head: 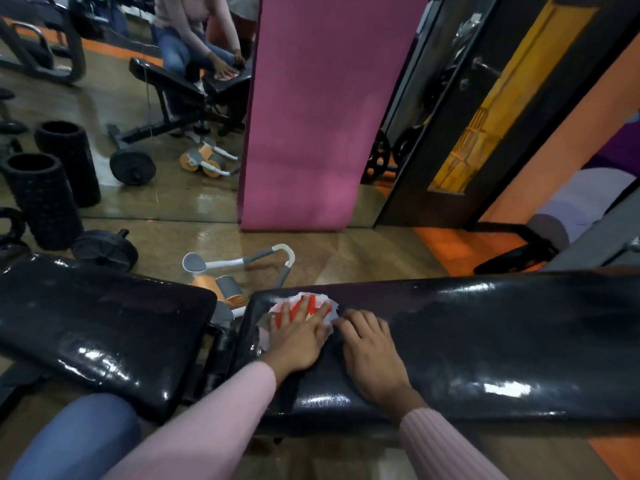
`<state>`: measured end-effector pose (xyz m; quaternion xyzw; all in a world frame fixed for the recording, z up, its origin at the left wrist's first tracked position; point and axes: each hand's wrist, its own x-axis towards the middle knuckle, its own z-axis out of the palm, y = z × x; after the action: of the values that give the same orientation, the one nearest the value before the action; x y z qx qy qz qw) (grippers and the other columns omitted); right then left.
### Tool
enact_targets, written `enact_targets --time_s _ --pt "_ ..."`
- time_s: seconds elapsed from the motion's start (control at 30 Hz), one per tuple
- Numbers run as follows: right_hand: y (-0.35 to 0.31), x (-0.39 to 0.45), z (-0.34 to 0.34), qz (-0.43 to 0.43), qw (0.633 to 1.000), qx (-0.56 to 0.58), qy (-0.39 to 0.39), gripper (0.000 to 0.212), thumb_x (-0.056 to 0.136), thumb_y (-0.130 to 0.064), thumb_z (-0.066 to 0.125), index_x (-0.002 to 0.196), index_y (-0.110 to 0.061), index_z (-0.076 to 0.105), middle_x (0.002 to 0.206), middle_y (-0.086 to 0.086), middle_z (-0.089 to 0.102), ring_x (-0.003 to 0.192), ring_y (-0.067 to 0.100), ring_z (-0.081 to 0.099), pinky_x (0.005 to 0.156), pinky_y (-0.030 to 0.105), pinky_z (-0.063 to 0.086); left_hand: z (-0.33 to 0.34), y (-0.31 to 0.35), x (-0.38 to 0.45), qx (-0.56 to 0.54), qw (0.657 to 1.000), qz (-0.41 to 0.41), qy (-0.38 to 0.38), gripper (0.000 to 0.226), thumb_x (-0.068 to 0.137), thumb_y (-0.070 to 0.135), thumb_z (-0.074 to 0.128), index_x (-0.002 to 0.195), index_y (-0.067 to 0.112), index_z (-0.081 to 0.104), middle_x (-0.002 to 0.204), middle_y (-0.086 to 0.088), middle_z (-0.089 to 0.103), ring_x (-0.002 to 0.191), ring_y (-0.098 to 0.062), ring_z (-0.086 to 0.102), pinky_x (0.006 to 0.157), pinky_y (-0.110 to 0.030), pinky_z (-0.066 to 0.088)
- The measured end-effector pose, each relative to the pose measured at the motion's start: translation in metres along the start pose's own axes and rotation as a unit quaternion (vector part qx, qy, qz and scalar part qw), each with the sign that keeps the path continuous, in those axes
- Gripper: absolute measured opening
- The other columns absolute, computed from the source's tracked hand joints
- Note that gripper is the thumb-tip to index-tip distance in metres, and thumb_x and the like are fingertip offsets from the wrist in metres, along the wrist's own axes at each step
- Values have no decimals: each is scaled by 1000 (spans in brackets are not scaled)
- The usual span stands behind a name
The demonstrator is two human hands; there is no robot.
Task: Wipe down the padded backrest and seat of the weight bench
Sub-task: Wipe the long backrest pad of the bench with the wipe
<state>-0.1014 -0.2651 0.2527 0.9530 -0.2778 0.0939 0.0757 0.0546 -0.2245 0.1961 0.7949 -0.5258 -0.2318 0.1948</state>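
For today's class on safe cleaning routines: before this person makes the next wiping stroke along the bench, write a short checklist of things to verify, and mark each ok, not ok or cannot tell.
1. Cloth flat under the left hand: ok, straight fingers press it down.
2. Cloth on the pad being wiped: ok, it lies at the near end of the long pad.
3. Right hand steadying: ok, it rests on the pad beside the cloth.
4. Path to the right free: ok, nothing lies on the pad there.
5. Short pad already wiped: cannot tell.
6. Cloth damp: cannot tell.
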Motion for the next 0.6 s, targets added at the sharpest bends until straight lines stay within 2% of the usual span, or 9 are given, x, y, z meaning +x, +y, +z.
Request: enact_targets --time_s 0.1,0.2,0.3,0.4,0.5,0.6 --pt "0 0 1 13 1000 3 -12 39 86 -23 41 125 -25 47 125 -1 51 114 21 49 94 38 43 -11 -27 29 -36 998 -46 -19 50 98 54 15 146 49 3 160 6 -7 145 -30 -8 116 -52 -2" --pt "-1 1 4 13 1000 5 -9 41 86 -23 39 126 -24 48 126 -1 51 115 22 50 93 40 46 -9 -62 25 -45 994 -96 -10 52 96 56 13 146 49 2 160 5 -8 146 -28 -8 116 -52 2" --pt "-1 2 5 6 1000 -6 -14 40 88 -23 39 127 -22 49 126 1 51 115 24 49 94 42 44 9 -62 -16 -17 997 -64 24 53 93 61 9 145 52 -1 159 5 -13 145 -26 -12 116 -51 -2" --pt "0 2 6 2 1000 2 -15 38 89 -23 40 126 -21 50 126 2 51 116 24 47 95 43 42 18 -19 -40 10 1000 -19 21 50 99 52 19 145 53 0 157 9 -18 144 -32 -16 113 -51 -7" --pt "0 1 3 3 1000 2 -11 36 88 -22 40 123 -21 50 124 1 52 113 24 47 93 40 42 8 0 -14 -3 1000 8 30 49 99 53 18 144 55 1 159 8 -14 144 -34 -14 112 -53 -7" --pt "-2 2 1 11 1000 6 -7 38 87 -21 40 123 -20 51 123 2 52 112 25 48 91 41 43 -2 -23 25 -24 999 -20 -11 49 98 53 18 145 53 4 160 7 -6 145 -33 -8 115 -53 -2"
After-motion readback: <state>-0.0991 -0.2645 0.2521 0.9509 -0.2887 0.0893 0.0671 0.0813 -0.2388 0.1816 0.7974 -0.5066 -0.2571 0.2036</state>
